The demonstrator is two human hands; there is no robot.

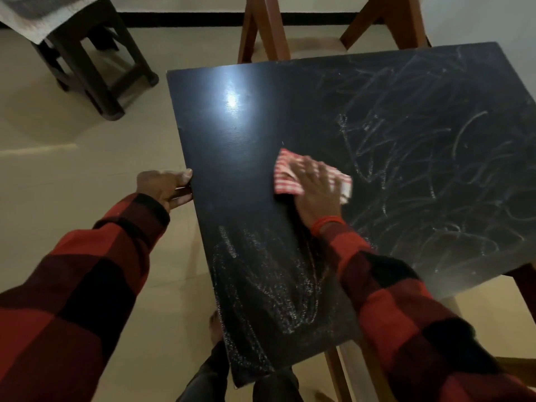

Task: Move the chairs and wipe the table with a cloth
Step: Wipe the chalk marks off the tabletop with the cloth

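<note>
A dark tabletop [406, 117] fills the middle and right of the head view, streaked with white chalk-like marks on its right half and near front. A red-and-white checked cloth [285, 175] lies flat on it near the middle. My right hand [316, 190] presses down on the cloth with spread fingers. My left hand [165, 187] grips the table's left edge, thumb on top. A wooden chair [261, 30] with a beige seat stands at the table's far side.
A dark wooden stool [95, 62] with a grey cloth draped over it stands on the pale floor at the upper left. Wooden legs of another chair [336, 369] show below the table's near right corner. My foot [214, 326] is under the near edge.
</note>
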